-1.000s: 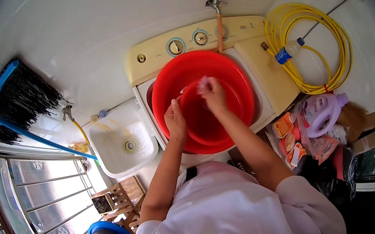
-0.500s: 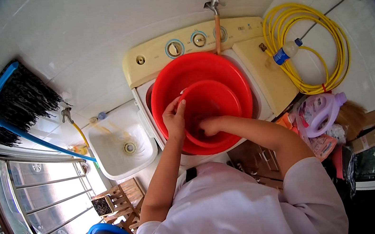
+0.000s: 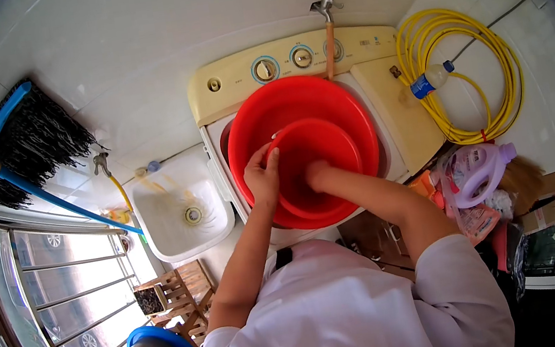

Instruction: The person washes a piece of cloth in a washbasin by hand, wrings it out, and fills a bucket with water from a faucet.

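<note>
A small red basin (image 3: 331,143) is tilted inside a large red basin (image 3: 248,117), which rests on a cream twin-tub washing machine (image 3: 386,91). My left hand (image 3: 263,177) pinches the small basin's left rim between thumb and fingers. Down inside the same basin is my right hand (image 3: 321,176). Its fingers are blurred and lost against the red wall, so whether they hold anything does not show.
Left of the machine is a white sink (image 3: 218,228), with a blue-handled mop (image 3: 39,143) beyond it. A tap (image 3: 326,7) with an orange hose stands behind. A coiled yellow hose (image 3: 516,79) and a purple detergent jug (image 3: 470,178) are at the right.
My right hand has shifted slightly away from me inside the small basin, and its fingers show less. My left hand keeps its hold on the rim. The view has turned a little left.
</note>
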A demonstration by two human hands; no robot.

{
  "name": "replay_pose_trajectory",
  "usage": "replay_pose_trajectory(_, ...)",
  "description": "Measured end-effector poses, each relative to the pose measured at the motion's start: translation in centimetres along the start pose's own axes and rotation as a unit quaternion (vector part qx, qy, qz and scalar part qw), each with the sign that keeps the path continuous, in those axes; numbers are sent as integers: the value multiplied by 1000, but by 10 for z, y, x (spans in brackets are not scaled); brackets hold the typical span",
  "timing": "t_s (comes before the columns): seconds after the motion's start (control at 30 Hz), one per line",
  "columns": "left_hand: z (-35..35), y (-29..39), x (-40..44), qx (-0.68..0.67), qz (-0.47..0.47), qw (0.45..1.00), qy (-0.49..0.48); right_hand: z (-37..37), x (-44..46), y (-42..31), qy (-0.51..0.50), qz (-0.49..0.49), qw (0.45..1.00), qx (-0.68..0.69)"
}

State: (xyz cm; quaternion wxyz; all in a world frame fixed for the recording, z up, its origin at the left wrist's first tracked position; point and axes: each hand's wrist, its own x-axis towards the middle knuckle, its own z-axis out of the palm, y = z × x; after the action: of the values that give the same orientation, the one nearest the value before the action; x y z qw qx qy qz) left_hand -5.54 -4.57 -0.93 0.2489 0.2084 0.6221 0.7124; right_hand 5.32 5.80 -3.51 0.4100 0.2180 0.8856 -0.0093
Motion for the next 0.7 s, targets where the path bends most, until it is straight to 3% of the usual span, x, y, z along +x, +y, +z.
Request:
replay_pose_trajectory(0.07, 1, -2, 0, 26, 25, 999, 7, 17, 5, -15, 2, -31, 999, -9)
replay_pose_trajectory(0.13, 1, 1, 0, 44, 28, 999, 7, 22, 13, -29, 48, -56, 969, 235)
replay_pose_trajectory(0.23, 0, -4, 1, 66, 34, 997, 4, 11, 29, -24, 81, -88, 925, 360)
replay_pose_trajectory(0.37, -3, 14, -4, 106, 23, 994, -8, -38, -14, 5, 122, -87, 934, 325)
replay_pose_trajectory(0.47, -1, 3, -2, 103, 53, 993, 14, -17, -10, 14, 235, 34, 959, 155)
replay_pose_trajectory(0.6, -2, 11, -5, 116, 7, 993, 14, 5, -22, -3, 148, 124, 973, 127)
replay_pose_trajectory(0.67, -2, 15, -4, 140, 1, 990, 1, 1, -33, -4, 83, -13, 995, 44)
replay_pose_trajectory(0.7, -3, 19, -5, 141, 2, 990, 1, -11, -45, -5, 84, -12, 995, 45)
